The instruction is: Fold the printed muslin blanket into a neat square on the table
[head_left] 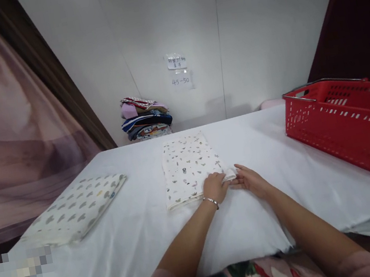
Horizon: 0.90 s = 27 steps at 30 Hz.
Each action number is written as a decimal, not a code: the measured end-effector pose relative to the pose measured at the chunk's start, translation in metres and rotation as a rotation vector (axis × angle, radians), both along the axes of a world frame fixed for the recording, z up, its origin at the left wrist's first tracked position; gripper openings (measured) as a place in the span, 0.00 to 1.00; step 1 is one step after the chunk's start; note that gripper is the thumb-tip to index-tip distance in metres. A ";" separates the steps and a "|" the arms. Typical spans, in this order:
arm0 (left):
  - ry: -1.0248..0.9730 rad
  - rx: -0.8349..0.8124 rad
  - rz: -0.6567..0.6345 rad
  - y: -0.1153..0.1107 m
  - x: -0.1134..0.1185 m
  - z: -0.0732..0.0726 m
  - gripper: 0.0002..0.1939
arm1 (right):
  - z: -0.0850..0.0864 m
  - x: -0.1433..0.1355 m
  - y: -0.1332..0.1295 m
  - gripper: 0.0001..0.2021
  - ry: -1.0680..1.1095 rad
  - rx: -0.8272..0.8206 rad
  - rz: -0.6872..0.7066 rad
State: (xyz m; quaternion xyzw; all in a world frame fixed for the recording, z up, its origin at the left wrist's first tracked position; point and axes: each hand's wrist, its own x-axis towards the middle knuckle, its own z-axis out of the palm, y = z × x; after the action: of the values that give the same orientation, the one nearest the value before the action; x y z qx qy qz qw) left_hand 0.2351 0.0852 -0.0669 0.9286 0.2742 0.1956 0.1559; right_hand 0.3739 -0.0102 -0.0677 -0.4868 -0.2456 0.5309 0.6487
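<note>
A white cloth (186, 164) with small printed figures lies folded on the white-covered table (146, 241). My left hand (216, 187), with a bracelet at its wrist, rests on the near right corner of the cloth, fingers together around its edge. Just to the right, my right hand (249, 181) has its fingers apart, touching the small corner that sticks out from the cloth. Whether that hand pinches the fabric is hard to see. Another folded cloth (82, 204), cream with grey cloud-like shapes, lies to the left.
A red plastic basket (351, 128) stands at the right side of the table. Behind the far edge is a stack of folded fabrics (147, 119). Curtains (2, 118) hang at the left, and paper labels (180, 81) are on the wall.
</note>
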 end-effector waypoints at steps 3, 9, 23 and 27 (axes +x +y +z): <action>-0.017 -0.062 0.021 0.004 0.000 0.000 0.12 | -0.003 -0.001 0.001 0.31 -0.028 0.004 -0.006; -0.043 -0.130 0.053 0.008 0.002 0.002 0.16 | -0.013 -0.003 0.008 0.36 -0.113 -0.002 -0.043; -0.131 -0.163 0.103 0.007 0.002 0.005 0.11 | -0.015 -0.005 0.014 0.35 -0.107 -0.038 -0.060; -0.075 -0.038 0.027 0.003 0.002 0.004 0.10 | -0.015 -0.005 0.014 0.35 -0.094 -0.027 -0.064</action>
State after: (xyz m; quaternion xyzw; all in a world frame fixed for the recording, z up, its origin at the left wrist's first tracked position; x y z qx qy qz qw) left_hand 0.2366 0.0878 -0.0630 0.9137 0.2844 0.2268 0.1811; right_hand 0.3689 0.0037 -0.0830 -0.5276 -0.2530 0.4896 0.6465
